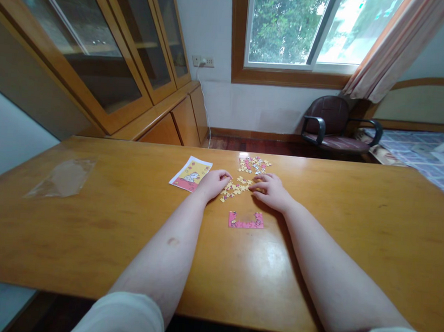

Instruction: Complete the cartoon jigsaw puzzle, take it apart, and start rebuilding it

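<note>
Yellow jigsaw pieces (236, 188) lie loose on the table between my two hands. My left hand (214, 182) rests at the left side of this pile, its fingers loosely curved and no piece visible in them. On the right, my right hand (271, 190) has its fingers spread, with the tips at the edge of the pieces. Nearer to me lies a joined pink puzzle section (246, 224), a U-shaped strip with its open side away from me. Behind the yellow pile is a second heap of mixed pink, yellow and white pieces (252, 164).
A picture sheet (191, 174) with a white animal on yellow and pink lies left of my left hand. Clear plastic wrapping (65, 176) sits farther left on the wooden table (126, 250). Beyond the table are a glass-door cabinet (139, 45) and an office chair (330, 122).
</note>
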Action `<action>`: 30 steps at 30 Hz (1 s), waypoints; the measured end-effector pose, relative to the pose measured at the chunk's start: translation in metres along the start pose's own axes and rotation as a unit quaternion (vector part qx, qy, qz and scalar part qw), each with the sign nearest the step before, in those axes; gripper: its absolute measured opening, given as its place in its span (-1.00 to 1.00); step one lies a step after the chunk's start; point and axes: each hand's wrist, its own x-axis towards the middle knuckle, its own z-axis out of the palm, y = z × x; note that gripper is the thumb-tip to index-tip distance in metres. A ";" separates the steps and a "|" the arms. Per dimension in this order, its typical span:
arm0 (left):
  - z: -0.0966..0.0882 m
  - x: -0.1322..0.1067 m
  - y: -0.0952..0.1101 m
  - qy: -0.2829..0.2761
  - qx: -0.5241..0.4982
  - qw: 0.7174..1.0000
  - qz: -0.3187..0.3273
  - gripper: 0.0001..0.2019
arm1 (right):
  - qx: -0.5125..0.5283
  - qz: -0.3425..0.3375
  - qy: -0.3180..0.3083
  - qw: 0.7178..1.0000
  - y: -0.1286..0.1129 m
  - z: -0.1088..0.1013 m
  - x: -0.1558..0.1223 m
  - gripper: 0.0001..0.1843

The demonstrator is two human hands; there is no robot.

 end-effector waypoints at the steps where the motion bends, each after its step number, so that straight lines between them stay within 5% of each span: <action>1: 0.000 0.001 -0.001 0.008 0.004 1.000 -0.004 -0.77 | 0.000 -0.001 0.000 1.000 -0.001 0.000 0.000 -0.80; 13: -0.004 0.006 -0.011 0.124 0.060 0.990 -0.040 -0.75 | -0.002 0.081 0.060 0.995 0.006 0.000 0.004 -0.77; 30: 0.001 0.001 -0.005 -0.018 0.174 0.982 0.072 -0.70 | 0.038 0.082 0.072 0.993 0.007 0.002 0.005 -0.79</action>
